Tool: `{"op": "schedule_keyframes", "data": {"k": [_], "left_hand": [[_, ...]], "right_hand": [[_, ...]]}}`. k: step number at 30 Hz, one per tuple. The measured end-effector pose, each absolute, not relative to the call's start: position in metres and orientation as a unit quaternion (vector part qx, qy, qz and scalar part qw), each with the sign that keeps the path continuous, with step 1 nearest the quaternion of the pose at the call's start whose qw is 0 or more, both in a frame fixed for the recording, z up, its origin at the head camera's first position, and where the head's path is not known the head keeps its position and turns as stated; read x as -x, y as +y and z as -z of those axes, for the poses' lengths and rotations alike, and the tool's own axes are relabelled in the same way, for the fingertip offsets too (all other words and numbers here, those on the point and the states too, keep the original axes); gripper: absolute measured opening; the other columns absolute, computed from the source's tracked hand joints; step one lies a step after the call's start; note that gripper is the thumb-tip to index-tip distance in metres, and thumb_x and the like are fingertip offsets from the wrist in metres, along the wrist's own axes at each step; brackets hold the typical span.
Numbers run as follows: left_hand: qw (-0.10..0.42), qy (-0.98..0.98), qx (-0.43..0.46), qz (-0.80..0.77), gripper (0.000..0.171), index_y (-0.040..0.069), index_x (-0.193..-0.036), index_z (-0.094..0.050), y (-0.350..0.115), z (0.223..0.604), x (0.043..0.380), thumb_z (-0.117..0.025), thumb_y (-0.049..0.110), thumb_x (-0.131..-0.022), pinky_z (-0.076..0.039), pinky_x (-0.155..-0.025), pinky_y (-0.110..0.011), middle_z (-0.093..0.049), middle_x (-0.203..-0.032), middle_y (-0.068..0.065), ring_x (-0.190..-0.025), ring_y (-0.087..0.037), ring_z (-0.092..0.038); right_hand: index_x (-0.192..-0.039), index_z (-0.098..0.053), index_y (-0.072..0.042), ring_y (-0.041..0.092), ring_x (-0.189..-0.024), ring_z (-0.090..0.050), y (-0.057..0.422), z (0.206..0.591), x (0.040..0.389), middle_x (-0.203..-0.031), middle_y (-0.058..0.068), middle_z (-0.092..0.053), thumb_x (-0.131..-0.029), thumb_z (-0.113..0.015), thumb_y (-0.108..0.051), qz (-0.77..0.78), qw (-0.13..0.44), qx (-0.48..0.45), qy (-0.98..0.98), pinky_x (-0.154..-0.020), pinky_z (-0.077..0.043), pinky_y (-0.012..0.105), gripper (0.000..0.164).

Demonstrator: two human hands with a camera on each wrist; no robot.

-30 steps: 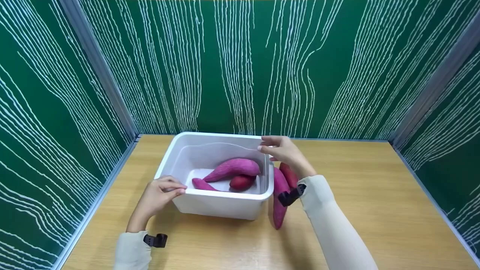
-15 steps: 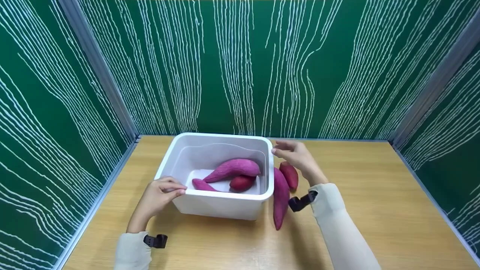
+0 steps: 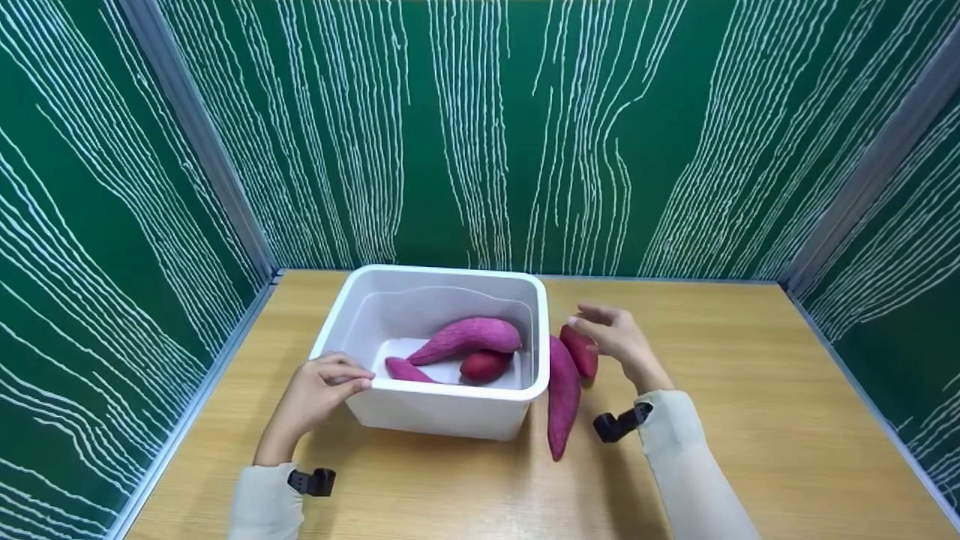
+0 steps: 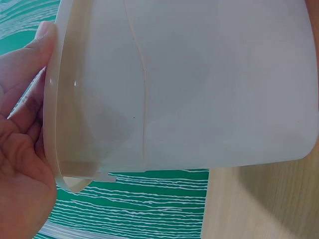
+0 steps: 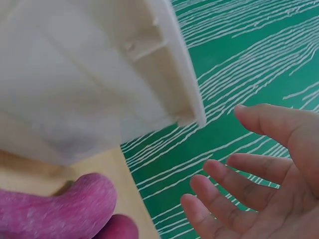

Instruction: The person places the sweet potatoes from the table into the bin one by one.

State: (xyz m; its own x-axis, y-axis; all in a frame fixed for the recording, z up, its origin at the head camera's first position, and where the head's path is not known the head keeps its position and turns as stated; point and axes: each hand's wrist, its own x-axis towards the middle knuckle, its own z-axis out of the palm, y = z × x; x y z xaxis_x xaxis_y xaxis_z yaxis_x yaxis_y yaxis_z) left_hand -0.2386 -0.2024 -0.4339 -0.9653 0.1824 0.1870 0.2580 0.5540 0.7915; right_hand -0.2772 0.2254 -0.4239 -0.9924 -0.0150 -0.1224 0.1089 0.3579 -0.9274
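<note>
A white plastic bin (image 3: 442, 409) stands on the table, holding a curved purple sweet potato (image 3: 469, 335), a partly hidden one (image 3: 405, 369) and a short red one (image 3: 484, 366). At its near left corner my left hand (image 3: 322, 386) holds the rim (image 4: 52, 109) between thumb and fingers. Just right of the bin lie a long purple sweet potato (image 3: 564, 397) and a shorter red one (image 3: 579, 352). My right hand (image 3: 615, 334) hovers over the red one. In the right wrist view, its fingers (image 5: 234, 184) are spread and hold nothing.
Green panels (image 3: 480, 150) with white wavy lines enclose the wooden table (image 3: 735, 390) at the back and sides. Grey metal posts (image 3: 202, 135) stand at the corners. The bin's far side is close to the back panel.
My right hand has drawn back from the bin's right rim, moving right and nearer to me, over the red sweet potato. My left hand and the bin stay in place.
</note>
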Motion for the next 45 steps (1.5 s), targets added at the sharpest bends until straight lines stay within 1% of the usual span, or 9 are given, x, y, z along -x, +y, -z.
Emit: {"op": "schedule_keyframes", "data": {"k": [7, 14, 26, 29, 31, 33, 35, 40, 45], "left_hand": [[0.041, -0.879, 0.125, 0.459, 0.011, 0.013, -0.090, -0.079, -0.203, 0.434, 0.240, -0.077, 0.017, -0.080, -0.052, -0.082, -0.025, -0.069, -0.092, -0.001, -0.093, -0.018, -0.057], [0.055, -0.867, 0.140, 0.476, 0.010, 0.013, -0.087, -0.079, -0.202, 0.433, 0.239, -0.079, 0.015, -0.077, -0.051, -0.076, -0.019, -0.069, -0.088, -0.003, -0.089, -0.014, -0.057], [0.050, -0.881, 0.127, 0.453, 0.011, 0.015, -0.090, -0.079, -0.203, 0.438, 0.240, -0.077, 0.015, -0.079, -0.052, -0.084, -0.022, -0.069, -0.091, 0.000, -0.094, -0.015, -0.058], [0.050, -0.881, 0.125, 0.454, 0.011, 0.015, -0.090, -0.079, -0.203, 0.437, 0.240, -0.077, 0.014, -0.079, -0.053, -0.084, -0.023, -0.069, -0.091, 0.000, -0.093, -0.015, -0.058], [0.050, -0.881, 0.125, 0.454, 0.011, 0.014, -0.090, -0.079, -0.202, 0.437, 0.239, -0.077, 0.014, -0.079, -0.053, -0.083, -0.023, -0.068, -0.091, -0.001, -0.093, -0.016, -0.058], [0.049, -0.881, 0.123, 0.454, 0.011, 0.014, -0.090, -0.079, -0.202, 0.437, 0.238, -0.077, 0.014, -0.079, -0.053, -0.082, -0.022, -0.068, -0.091, -0.001, -0.093, -0.016, -0.057], [0.049, -0.880, 0.124, 0.456, 0.011, 0.013, -0.090, -0.079, -0.202, 0.437, 0.238, -0.077, 0.014, -0.079, -0.052, -0.082, -0.021, -0.068, -0.091, -0.001, -0.092, -0.015, -0.057], [0.051, -0.877, 0.131, 0.460, 0.013, 0.011, -0.091, -0.079, -0.202, 0.436, 0.238, -0.078, 0.014, -0.078, -0.051, -0.080, -0.018, -0.069, -0.091, -0.001, -0.092, -0.015, -0.057], [0.046, -0.879, 0.130, 0.457, 0.013, 0.013, -0.092, -0.079, -0.202, 0.435, 0.238, -0.078, 0.015, -0.079, -0.050, -0.080, -0.017, -0.068, -0.092, -0.001, -0.093, -0.016, -0.057]], "right_hand": [[-0.145, -0.037, 0.001, 0.037, -0.130, -0.046, 0.236, 0.445, 0.274, -0.146, 0.025, -0.041, -0.094, -0.060, -0.034, 0.588, 0.066, -0.054, 0.805, -0.100, -0.046, 0.044, 0.066], [-0.146, -0.035, 0.002, 0.036, -0.131, -0.043, 0.241, 0.464, 0.270, -0.148, 0.026, -0.036, -0.095, -0.058, -0.033, 0.608, 0.076, -0.078, 0.786, -0.096, -0.050, 0.036, 0.065], [-0.145, -0.034, 0.005, 0.041, -0.128, -0.045, 0.244, 0.504, 0.261, -0.146, 0.027, -0.038, -0.096, -0.059, -0.029, 0.632, 0.080, -0.118, 0.762, -0.105, -0.042, 0.046, 0.065], [-0.143, -0.037, 0.006, 0.037, -0.117, -0.055, 0.244, 0.513, 0.259, -0.137, 0.028, -0.047, -0.094, -0.061, -0.029, 0.629, 0.075, -0.130, 0.763, -0.096, -0.050, 0.040, 0.064], [-0.141, -0.040, 0.006, 0.030, -0.100, -0.062, 0.242, 0.518, 0.259, -0.123, 0.027, -0.057, -0.093, -0.063, -0.028, 0.628, 0.073, -0.137, 0.762, -0.081, -0.055, 0.033, 0.063], [-0.140, -0.041, 0.006, 0.022, -0.084, -0.063, 0.241, 0.522, 0.258, -0.108, 0.021, -0.062, -0.093, -0.064, -0.027, 0.634, 0.075, -0.144, 0.756, -0.068, -0.054, 0.027, 0.062], [-0.139, -0.041, 0.006, 0.017, -0.075, -0.060, 0.240, 0.525, 0.258, -0.100, 0.014, -0.062, -0.092, -0.065, -0.025, 0.651, 0.079, -0.149, 0.740, -0.063, -0.051, 0.025, 0.061], [-0.139, -0.041, 0.005, 0.017, -0.080, -0.057, 0.236, 0.532, 0.256, -0.098, 0.008, -0.057, -0.091, -0.066, -0.023, 0.686, 0.085, -0.163, 0.704, -0.071, -0.052, 0.031, 0.062], [-0.139, -0.041, 0.005, 0.016, -0.082, -0.054, 0.233, 0.536, 0.254, -0.094, 0.004, -0.056, -0.090, -0.067, -0.022, 0.704, 0.082, -0.171, 0.684, -0.070, -0.049, 0.030, 0.061]]}}
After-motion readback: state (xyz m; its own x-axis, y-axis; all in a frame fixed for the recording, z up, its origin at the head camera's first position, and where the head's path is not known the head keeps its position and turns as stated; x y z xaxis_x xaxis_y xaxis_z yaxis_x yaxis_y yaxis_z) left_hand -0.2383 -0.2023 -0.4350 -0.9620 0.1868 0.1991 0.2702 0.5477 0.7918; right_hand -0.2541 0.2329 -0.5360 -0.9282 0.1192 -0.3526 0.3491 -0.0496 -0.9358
